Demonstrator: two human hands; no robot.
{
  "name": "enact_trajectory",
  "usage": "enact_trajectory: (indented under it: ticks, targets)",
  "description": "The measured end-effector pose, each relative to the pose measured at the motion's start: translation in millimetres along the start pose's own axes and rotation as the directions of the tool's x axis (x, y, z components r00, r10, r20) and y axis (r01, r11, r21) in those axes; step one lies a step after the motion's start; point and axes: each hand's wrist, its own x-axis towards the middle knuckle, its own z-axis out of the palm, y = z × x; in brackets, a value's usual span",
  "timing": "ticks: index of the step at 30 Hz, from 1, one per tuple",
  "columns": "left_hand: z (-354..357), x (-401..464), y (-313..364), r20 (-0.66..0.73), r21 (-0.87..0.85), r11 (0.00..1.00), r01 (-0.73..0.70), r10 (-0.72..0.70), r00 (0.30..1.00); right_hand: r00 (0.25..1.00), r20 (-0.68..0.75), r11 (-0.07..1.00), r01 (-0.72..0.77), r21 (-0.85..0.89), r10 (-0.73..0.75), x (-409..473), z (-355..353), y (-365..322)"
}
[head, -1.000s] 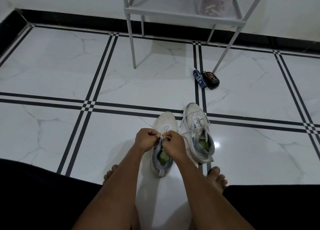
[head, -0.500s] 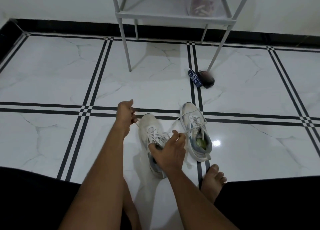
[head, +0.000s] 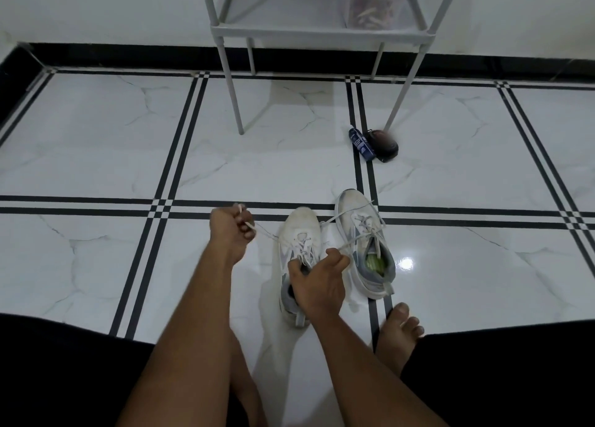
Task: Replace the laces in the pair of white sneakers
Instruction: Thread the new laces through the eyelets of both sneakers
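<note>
My left hand (head: 230,230) pinches a lace end (head: 264,231) from the left sneaker (head: 297,233); my right hand (head: 317,281) apparently grips its tongue. Both sneakers remain laced; unlacing barely begun.

I sit on a glossy white marble-look floor (head: 96,156) crossed by paired black lines, with a black band along the wall at the top of the frame. My two white sneakers stand side by side on it at centre right: the left one (head: 297,233) nearer me, the right one (head: 363,233) just beside it. My bare foot (head: 399,333) rests on the tiles at lower right. A grey metal rack (head: 231,82) stands at top centre; a blue packet (head: 362,144) and a dark round object (head: 384,144) lie touching near its right front leg.
</note>
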Motion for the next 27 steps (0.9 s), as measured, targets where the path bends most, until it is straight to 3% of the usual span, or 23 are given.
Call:
enact_trajectory:
  ticks: [1,3,5,7,8,9,11,12,13,15,16,17,19,21,23,26,27]
  targets:
    - [0,0,4,-0.021,0.240,0.971,-0.021,0.027,0.999,1.000,0.005,1.000,-0.003,-0.004,0.003,1,0,0]
    - [2,-2,-8,0.016,0.752,0.657,-0.059,0.071,0.997,1.000,0.020,1.000,-0.002,-0.006,0.002,1,0,0]
    - [3,1,-38,0.129,0.922,0.361,-0.141,0.057,0.990,1.000,0.027,1.000,-0.006,-0.019,0.007,2,2,1]
    - [3,-5,-67,0.185,0.956,0.222,-0.190,0.043,0.982,1.000,0.016,0.999,-0.014,-0.039,0.015,1,3,2]
    - [4,-9,-75,0.187,0.954,0.229,-0.195,0.056,0.981,1.000,0.012,0.999,-0.018,-0.043,0.019,2,3,2]
    - [8,-12,-75,0.166,0.926,0.331,-0.183,0.079,0.983,1.000,0.013,0.999,-0.022,-0.043,0.022,2,4,2]
    - [15,-12,-57,0.070,0.687,0.718,-0.113,0.090,0.994,0.999,0.019,0.999,-0.029,-0.040,0.030,2,3,1]
    - [18,-10,-44,0.061,0.484,0.870,-0.098,0.079,0.995,0.999,0.018,0.999,-0.034,-0.039,0.034,2,3,0]
    - [22,-9,-28,0.089,0.276,0.956,-0.097,0.076,0.993,0.999,0.018,0.999,-0.038,-0.037,0.039,2,3,0]
    - [23,-5,-1,0.107,-0.022,0.994,-0.110,0.112,0.988,0.999,0.019,0.998,-0.045,-0.035,0.046,2,3,-2]
    - [23,-3,6,0.097,-0.055,0.992,-0.118,0.123,0.988,0.999,0.021,0.998,-0.047,-0.032,0.047,2,4,-3]
    - [23,-2,7,0.081,-0.011,0.992,-0.126,0.127,0.989,0.999,0.025,0.999,-0.046,-0.029,0.046,3,3,-3]
    - [19,4,-6,0.010,0.299,0.944,-0.138,0.142,0.990,0.998,0.044,0.999,-0.043,-0.020,0.044,5,2,-3]
    - [9,11,-27,-0.038,0.676,0.723,-0.146,0.231,0.972,0.996,0.068,0.998,-0.064,0.006,0.064,7,1,-2]
    - [-5,14,-47,-0.012,0.881,0.458,-0.122,0.279,0.960,0.989,0.095,0.990,-0.123,0.069,0.117,10,-2,0]
    - [-13,5,-57,-0.010,0.999,-0.047,0.024,0.290,0.957,0.977,0.130,0.968,-0.189,0.163,0.169,17,-5,2]
    - [-13,4,-57,0.000,0.991,-0.125,0.038,0.297,0.955,0.973,0.151,0.963,-0.199,0.181,0.172,20,-6,2]
